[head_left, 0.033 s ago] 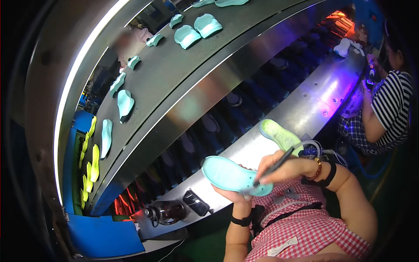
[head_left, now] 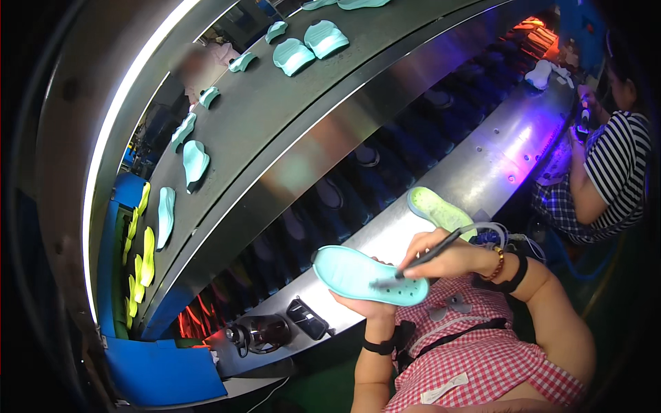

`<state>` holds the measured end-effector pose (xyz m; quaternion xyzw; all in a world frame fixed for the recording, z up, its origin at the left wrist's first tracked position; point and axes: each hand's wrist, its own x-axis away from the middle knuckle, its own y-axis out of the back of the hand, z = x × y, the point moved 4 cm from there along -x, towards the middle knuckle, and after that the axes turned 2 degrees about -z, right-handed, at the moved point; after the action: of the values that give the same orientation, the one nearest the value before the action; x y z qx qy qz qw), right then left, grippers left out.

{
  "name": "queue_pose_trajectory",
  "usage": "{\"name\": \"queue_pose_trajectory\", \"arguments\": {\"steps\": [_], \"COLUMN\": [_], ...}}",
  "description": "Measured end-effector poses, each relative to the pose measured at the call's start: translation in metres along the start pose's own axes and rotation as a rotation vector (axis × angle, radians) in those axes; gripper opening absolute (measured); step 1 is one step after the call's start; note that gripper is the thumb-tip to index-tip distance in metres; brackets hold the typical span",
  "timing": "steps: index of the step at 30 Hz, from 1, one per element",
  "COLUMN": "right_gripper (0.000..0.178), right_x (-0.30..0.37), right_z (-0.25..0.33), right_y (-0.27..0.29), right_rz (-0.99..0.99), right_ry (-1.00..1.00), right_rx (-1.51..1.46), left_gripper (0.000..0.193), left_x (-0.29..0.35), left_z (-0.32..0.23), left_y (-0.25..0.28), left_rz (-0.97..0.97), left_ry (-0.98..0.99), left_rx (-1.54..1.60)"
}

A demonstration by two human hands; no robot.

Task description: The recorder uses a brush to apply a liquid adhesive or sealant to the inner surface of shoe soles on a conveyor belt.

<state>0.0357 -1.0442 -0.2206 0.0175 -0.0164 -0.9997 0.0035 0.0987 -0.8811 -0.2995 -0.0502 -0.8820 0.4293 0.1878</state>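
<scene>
A turquoise shoe sole (head_left: 348, 270) is tilted in front of me, its hollow inner side facing up, with a row of small holes near one end. Its underside rests in my left hand (head_left: 363, 306), whose fingers wrap round the edge and are partly hidden. My right hand (head_left: 447, 256) is closed round a black brush (head_left: 432, 250) with a clear tube running from its back end. The grey bristles touch the sole's inner surface near the holes. Just beyond my right hand, a yellow-green sole (head_left: 441, 208) lies on the metal bench.
Turquoise soles (head_left: 292, 57) lie on the dark conveyor belt (head_left: 255, 117), with yellow soles (head_left: 148, 256) at its left end. A dark-framed tray-like object (head_left: 308, 318) and a dark pot (head_left: 267, 334) stand on the bench (head_left: 468, 162). A co-worker (head_left: 613, 162) sits at the right.
The brush tip has moved left along the sole, from the holes toward its middle. My left hand and the sole have shifted slightly left. Soles on the belt have slid slightly left.
</scene>
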Motion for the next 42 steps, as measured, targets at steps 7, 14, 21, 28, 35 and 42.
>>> {"name": "queue_pose_trajectory", "arguments": {"steps": [7, 14, 21, 28, 35, 42], "right_gripper": [0.018, 0.021, 0.02, 0.019, 0.016, 0.019], "right_x": [0.007, 0.013, 0.014, 0.016, 0.017, 0.024], "right_z": [-0.002, -0.012, -0.02, -0.019, -0.043, -0.016], "right_y": [-0.002, -0.001, -0.001, 0.002, -0.005, -0.002], "right_rz": [0.146, 0.197, 0.17, 0.141, -0.039, 0.034], "right_ry": [0.099, 0.154, 0.085, 0.186, -0.144, 0.006], "right_rx": [-0.096, -0.098, -0.164, -0.089, -0.928, -0.267], "left_gripper": [0.084, 0.083, 0.082, 0.084, 0.07, 0.057], "left_x": [-0.006, -0.007, -0.004, -0.004, 0.015, 0.012], "left_z": [-0.019, -0.031, -0.037, -0.033, -0.015, 0.003], "left_y": [-0.011, -0.024, -0.034, -0.045, -0.06, -0.028], "left_rz": [0.181, 0.33, 0.329, 0.336, 0.06, 0.414], "left_ry": [-0.139, -0.217, -0.256, -0.177, -0.092, 0.208], "left_rx": [0.146, 0.105, -0.017, -0.005, 0.136, 0.081]}}
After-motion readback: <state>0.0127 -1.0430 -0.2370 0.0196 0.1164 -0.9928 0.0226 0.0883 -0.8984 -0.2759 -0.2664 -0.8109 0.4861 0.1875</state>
